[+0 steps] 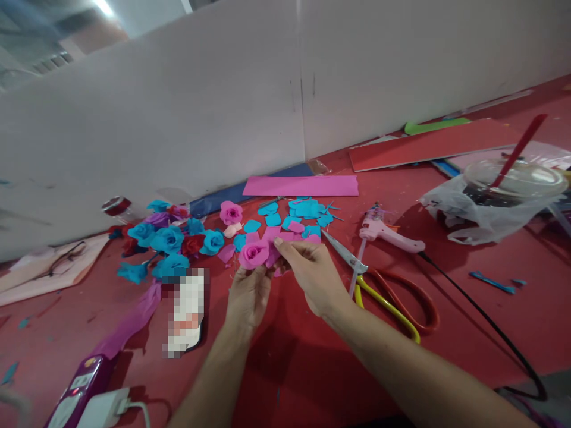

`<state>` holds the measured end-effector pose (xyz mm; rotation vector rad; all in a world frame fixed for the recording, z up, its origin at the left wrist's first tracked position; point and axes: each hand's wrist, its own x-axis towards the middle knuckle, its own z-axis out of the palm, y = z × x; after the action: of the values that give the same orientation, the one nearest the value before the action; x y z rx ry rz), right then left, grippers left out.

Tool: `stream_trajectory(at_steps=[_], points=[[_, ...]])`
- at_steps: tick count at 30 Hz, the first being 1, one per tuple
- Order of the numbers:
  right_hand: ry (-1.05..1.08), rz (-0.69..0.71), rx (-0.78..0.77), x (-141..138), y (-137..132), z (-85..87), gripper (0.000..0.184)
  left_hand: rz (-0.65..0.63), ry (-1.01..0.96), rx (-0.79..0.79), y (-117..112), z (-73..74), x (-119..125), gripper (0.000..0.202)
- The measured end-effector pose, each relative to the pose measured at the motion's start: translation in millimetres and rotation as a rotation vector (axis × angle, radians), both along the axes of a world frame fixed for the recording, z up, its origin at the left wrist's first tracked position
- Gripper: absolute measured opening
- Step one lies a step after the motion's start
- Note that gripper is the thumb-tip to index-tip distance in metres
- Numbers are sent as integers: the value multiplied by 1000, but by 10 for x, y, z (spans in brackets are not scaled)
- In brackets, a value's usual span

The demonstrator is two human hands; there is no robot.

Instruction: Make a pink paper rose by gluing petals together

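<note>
Both my hands meet over the red table (312,368). My left hand (248,295) is closed around the base of a pink foam rose (254,254), holding it up. My right hand (310,270) pinches a pink petal against the rose's right side, fingers pressed together. Just beyond lie loose pink and blue foam petals (294,217) and a finished pink rose (231,212).
A pile of blue, red and purple foam roses (167,241) lies at left. A pink glue gun (387,233) with black cord and scissors (383,291) lie at right. A bagged plastic cup (504,193) stands far right. Foam sheets (301,185) lean near the white wall. A phone (187,312) and charger (93,404) sit lower left.
</note>
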<state>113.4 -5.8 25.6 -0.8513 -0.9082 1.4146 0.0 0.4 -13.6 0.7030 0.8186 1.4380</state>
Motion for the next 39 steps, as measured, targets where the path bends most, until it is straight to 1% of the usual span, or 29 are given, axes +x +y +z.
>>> stream_trajectory(at_steps=[8,13,18,21,24,27,30,33,36,39], points=[[42,29,1,-17,-20,0,36,-2,-8,6,-2,4,5,16],[35,27,-14,-14,-25,14,36,0,58,35,1,14,3,13],[2,13,7,-11,-38,1,31,-5,90,48,17,-33,-37,10],[30,15,17,-9,-47,-5,31,22,91,76,33,-63,-61,10],[131,57,5,5,-48,8,30,54,120,110,42,-70,-78,12],[185,153,7,35,-43,41,26,73,126,112,41,-70,-93,12],[123,235,-8,70,-32,77,27,82,108,91,35,-80,-107,11],[57,280,-43,105,-17,106,27,82,92,91,32,-88,-120,9],[18,304,-75,131,-4,133,23,55,86,90,31,-77,-136,9],[-10,293,-94,143,5,150,18,36,94,118,25,-41,-154,12]])
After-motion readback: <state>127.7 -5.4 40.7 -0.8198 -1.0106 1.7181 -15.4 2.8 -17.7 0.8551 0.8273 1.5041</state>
